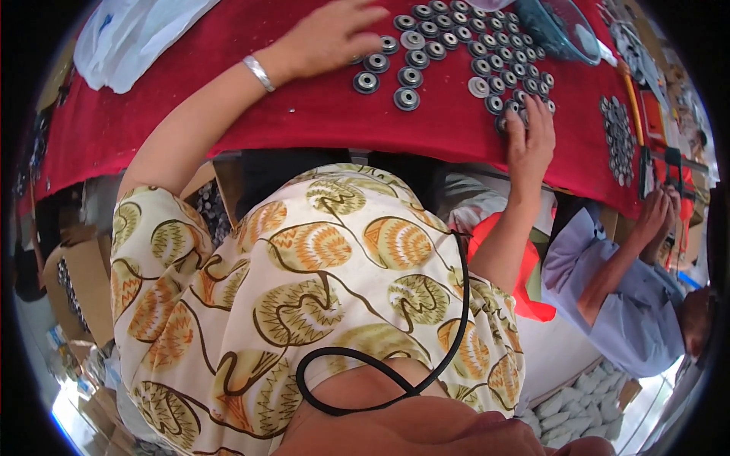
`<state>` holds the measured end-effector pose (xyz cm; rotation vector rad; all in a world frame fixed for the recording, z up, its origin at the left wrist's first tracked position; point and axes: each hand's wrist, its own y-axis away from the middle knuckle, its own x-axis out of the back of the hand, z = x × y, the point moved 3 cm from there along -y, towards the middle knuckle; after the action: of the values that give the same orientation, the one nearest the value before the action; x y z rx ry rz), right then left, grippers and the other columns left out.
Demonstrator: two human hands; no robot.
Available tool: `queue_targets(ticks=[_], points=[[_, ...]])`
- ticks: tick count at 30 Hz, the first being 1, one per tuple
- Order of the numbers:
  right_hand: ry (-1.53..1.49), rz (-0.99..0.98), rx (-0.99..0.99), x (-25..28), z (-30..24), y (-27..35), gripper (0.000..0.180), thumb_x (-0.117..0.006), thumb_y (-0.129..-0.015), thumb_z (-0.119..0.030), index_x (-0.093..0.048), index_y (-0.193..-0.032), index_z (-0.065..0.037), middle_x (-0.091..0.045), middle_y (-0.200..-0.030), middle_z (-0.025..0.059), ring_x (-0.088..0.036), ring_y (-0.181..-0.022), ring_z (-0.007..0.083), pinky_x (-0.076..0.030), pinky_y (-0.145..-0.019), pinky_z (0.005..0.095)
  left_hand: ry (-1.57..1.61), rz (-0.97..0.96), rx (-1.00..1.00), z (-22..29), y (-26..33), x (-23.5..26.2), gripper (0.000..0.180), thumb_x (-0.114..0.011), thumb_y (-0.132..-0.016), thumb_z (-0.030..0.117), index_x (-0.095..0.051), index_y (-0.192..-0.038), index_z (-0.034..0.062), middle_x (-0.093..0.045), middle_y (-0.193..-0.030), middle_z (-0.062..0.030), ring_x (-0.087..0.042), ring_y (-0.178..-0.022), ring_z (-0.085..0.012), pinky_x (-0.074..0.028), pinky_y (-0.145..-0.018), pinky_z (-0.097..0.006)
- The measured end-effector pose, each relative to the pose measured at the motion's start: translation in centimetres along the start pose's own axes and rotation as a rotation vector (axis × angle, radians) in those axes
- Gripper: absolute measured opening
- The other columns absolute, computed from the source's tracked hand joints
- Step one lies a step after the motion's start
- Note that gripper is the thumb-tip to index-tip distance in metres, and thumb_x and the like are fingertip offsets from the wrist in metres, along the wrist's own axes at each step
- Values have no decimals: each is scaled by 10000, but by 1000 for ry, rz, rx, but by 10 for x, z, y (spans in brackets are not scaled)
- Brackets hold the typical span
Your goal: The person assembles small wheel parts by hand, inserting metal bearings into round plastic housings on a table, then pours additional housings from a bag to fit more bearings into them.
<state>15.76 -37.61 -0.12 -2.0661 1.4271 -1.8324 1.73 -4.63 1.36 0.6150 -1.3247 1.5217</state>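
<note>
My left hand (334,34) lies flat, fingers spread on the metal discs (464,45), grasping nothing. My right hand (530,137) fingers discs at the red cloth (304,114) edge; grip unclear. Blue bowl (559,30) beyond.

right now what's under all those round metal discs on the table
A red cloth lies under the round metal discs, draping over the near edge. The table surface beneath it is covered and cannot be seen. Both hands touch discs.
</note>
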Motion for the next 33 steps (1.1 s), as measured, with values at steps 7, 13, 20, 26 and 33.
queue_targets(ticks=[7,13,20,26,33], points=[[221,-187,0,-23,-32,-12,521,-640,-916,-454,-586,-1333,-146,-511,-1418,159,-416,-1359,351,-263,-1122,544,-169,-199,-153,51,7,-40,707,-579,-916,550,-407,-1485,169,-325,-1569,-136,-266,-1470,-314,-206,-1177,-551],[193,-218,-1,-21,-22,-14,440,-634,-932,-386,-602,-1320,-183,-523,-1409,140,-422,-1355,338,-265,-1125,538,-205,-135,-112,63,-21,-55,592,-614,-907,504,-527,-1349,120,-430,-1470,-137,-382,-1377,-303,-247,-1152,-530],[127,-156,83,-15,-3,-24,352,-679,-902,-284,-667,-1233,-164,-605,-1317,132,-512,-1276,319,-339,-1083,476,-286,-26,-83,89,-60,-70,456,-650,-873,487,-665,-1062,73,-616,-1144,-102,-564,-1086,-278,-340,-1068,-499],[51,-130,-4,5,31,-20,362,-665,-919,-293,-668,-1224,-98,-615,-1307,144,-542,-1247,331,-364,-1069,445,-146,-110,77,90,-93,-49,453,-607,-901,514,-709,-955,77,-667,-927,-100,-649,-920,-282,-510,-844,-434],[150,-45,-94,7,25,-22,440,-552,-986,-407,-628,-1278,-86,-567,-1358,183,-496,-1296,356,-330,-1090,488,69,-126,10,30,-206,-124,497,-502,-951,486,-735,-1060,61,-674,-1107,-210,-619,-1102,-383,-474,-969,-501]])
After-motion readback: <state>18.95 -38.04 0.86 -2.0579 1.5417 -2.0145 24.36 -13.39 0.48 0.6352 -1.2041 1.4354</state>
